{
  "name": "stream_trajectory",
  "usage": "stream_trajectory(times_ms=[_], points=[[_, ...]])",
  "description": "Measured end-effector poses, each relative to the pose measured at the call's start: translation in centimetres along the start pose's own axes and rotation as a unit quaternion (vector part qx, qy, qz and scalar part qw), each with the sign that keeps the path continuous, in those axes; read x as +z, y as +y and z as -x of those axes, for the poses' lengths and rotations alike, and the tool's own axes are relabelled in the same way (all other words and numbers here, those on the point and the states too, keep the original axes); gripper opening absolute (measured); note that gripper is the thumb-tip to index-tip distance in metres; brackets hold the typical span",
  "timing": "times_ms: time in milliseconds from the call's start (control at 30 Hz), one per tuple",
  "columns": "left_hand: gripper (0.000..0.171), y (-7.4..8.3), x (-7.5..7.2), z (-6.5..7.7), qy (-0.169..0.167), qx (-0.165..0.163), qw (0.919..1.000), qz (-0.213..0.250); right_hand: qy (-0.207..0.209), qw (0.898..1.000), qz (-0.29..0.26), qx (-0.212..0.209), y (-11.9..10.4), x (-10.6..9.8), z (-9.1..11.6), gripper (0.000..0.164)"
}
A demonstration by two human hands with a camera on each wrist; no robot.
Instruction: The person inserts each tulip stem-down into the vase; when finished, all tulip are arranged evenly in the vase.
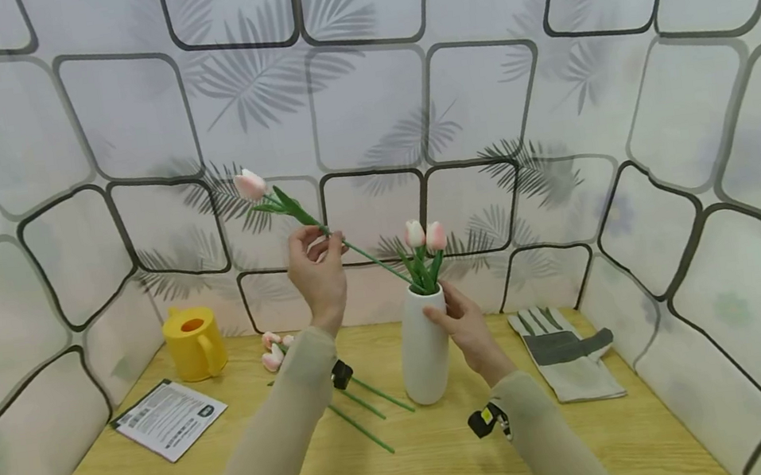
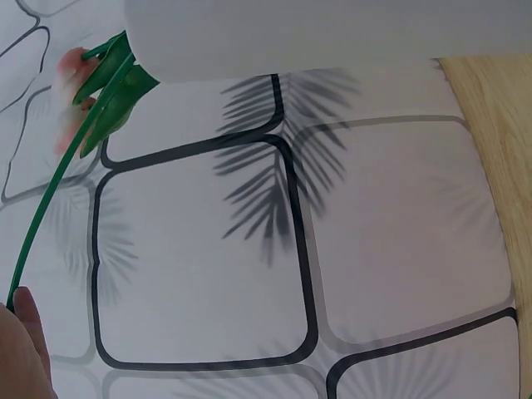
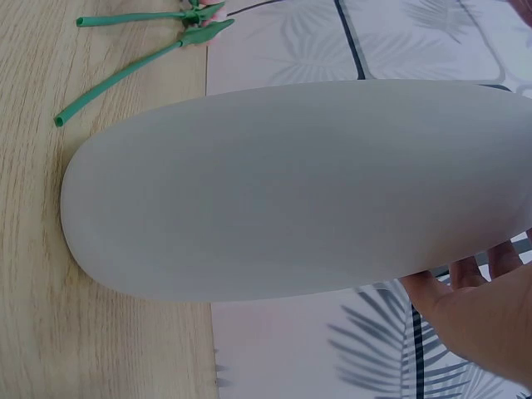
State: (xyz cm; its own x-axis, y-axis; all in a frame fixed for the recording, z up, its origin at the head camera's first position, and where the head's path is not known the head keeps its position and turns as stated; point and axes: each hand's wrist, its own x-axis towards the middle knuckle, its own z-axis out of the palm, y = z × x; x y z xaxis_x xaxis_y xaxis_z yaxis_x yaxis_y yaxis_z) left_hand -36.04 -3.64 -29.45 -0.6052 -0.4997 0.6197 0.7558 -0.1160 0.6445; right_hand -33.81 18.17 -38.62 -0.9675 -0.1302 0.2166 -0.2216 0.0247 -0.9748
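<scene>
My left hand (image 1: 318,268) pinches the green stem of an artificial pink tulip (image 1: 251,185) above the table. The tulip slants down to the right, its lower end at the rim of a tall white vase (image 1: 426,352). Two pale pink and white tulips (image 1: 434,237) stand upright in the vase. My right hand (image 1: 468,326) grips the vase's upper part from the right side. In the right wrist view the vase (image 3: 274,191) fills the middle, with my right hand (image 3: 478,312) against it. The left wrist view shows the held green stem (image 2: 50,187) and part of my left hand (image 2: 25,353).
More tulips (image 1: 273,356) lie on the wooden table (image 1: 425,464), left of the vase, partly behind my left sleeve. A yellow mug-like pot (image 1: 187,359) and a printed sheet (image 1: 169,418) are at the left. A grey and white glove (image 1: 570,361) lies right. Patterned cloth walls surround the table.
</scene>
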Motion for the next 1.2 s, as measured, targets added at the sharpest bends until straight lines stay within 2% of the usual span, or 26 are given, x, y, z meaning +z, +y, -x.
stream_trajectory(times_ms=[200, 367, 500, 700, 833, 1000, 1100, 1200], points=[[0.024, -0.2, 0.6, 1.2, -0.036, 0.045, 0.9945, -0.088, 0.004, 1.0, -0.003, 0.001, 0.1, 0.1, 0.1, 0.072], [0.023, -0.2, 1.6, 2.6, -0.089, 0.058, 0.9885, -0.108, 0.005, 1.0, 0.006, -0.015, 0.5, 0.1, -0.1, 0.072], [0.019, -0.6, 2.2, 3.8, -0.138, 0.086, 0.978, -0.131, 0.009, 1.0, 0.008, -0.022, 0.6, 0.1, -0.1, 0.073], [0.015, -1.3, 2.7, 5.2, -0.188, 0.131, 0.9607, -0.156, 0.013, 1.0, 0.007, -0.017, 0.4, 0.3, 0.0, 0.073], [0.013, -1.9, 2.9, 6.0, -0.213, 0.132, 0.952, -0.175, 0.017, 1.0, 0.006, -0.015, 0.4, 0.2, 0.0, 0.072], [0.021, -2.4, 3.0, 6.9, -0.242, 0.117, 0.9452, -0.185, 0.012, 1.0, 0.006, -0.021, 0.6, 0.2, 0.0, 0.07], [0.026, -2.6, 3.1, 7.3, -0.251, 0.117, 0.9419, -0.19, 0.008, 1.0, 0.004, -0.027, 0.7, 0.2, -0.1, 0.069], [0.023, -2.8, 3.4, 7.7, -0.257, 0.123, 0.9371, -0.202, 0.008, 0.999, 0.007, -0.03, 0.7, 0.2, -0.2, 0.069]])
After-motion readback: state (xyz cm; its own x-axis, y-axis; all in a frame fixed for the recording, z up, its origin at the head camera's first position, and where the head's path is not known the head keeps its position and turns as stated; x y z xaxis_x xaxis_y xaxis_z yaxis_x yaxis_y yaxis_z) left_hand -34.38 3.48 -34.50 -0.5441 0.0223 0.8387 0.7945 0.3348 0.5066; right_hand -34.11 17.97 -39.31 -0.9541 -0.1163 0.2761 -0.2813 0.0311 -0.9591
